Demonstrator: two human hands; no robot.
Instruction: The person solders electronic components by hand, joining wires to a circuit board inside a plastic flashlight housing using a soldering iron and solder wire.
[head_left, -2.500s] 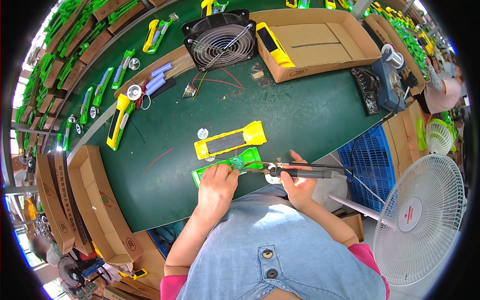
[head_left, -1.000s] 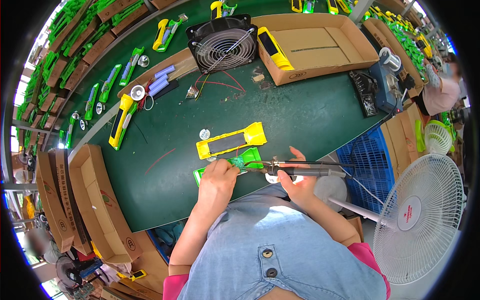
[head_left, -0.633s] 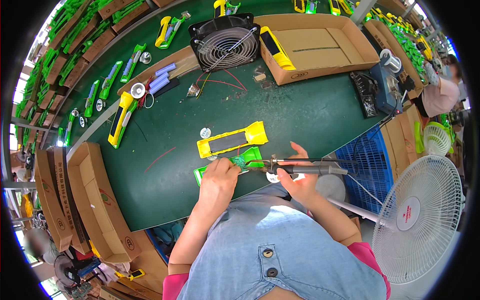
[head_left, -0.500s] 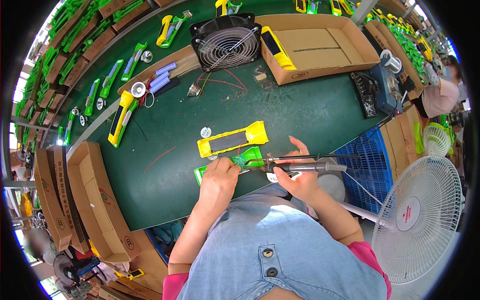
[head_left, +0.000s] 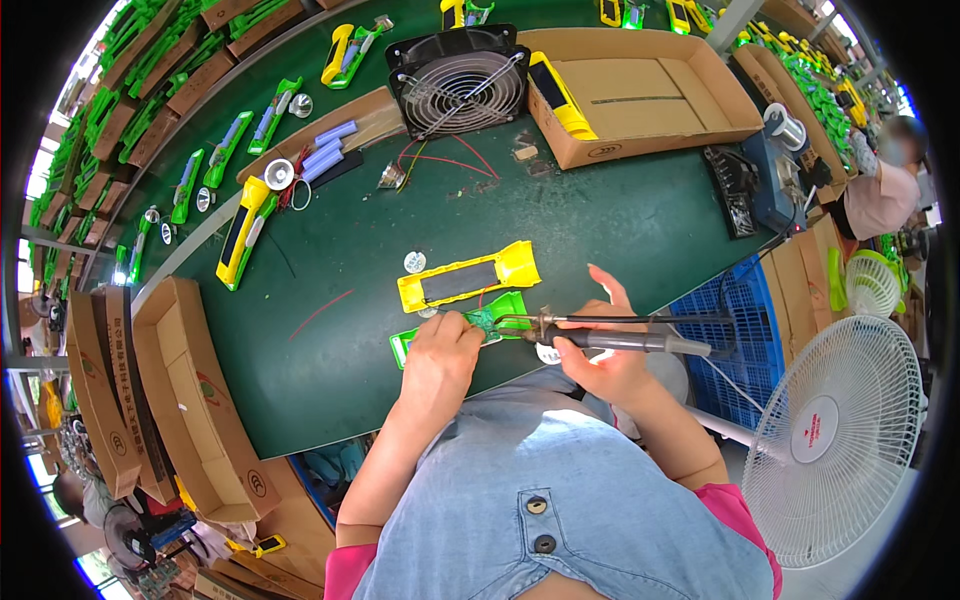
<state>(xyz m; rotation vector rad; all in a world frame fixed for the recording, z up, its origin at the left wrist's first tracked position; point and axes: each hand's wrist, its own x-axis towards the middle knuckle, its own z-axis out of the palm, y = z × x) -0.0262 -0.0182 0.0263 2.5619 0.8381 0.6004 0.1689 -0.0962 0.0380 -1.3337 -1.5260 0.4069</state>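
A green plastic housing half (head_left: 512, 304) lies before me on the table, with a small green circuit board (head_left: 484, 319) in it. My left hand (head_left: 440, 352) is closed over this housing, fingertips pressed together beside the board; what they pinch is hidden. In my right hand (head_left: 606, 352) is a soldering iron (head_left: 625, 338), its tip pointing left over the housing's right end. Just beyond lies a yellow housing half (head_left: 510, 268) with a dark panel; a thin red wire runs between the two halves. A round white disc (head_left: 414, 262) sits behind the yellow half.
A black fan (head_left: 458, 85) and a cardboard box (head_left: 650, 135) with a yellow housing stand at the back. To the left are an assembled yellow-green lamp (head_left: 240, 238), blue battery cells (head_left: 322, 158) and another box (head_left: 190, 420). A solder spool (head_left: 785, 127) and a white fan (head_left: 835, 440) are at right.
The soldering iron's handle end has swung slightly lower and its tip sits slightly to the right. My right index finger has risen a little. My left hand stays over the green housing.
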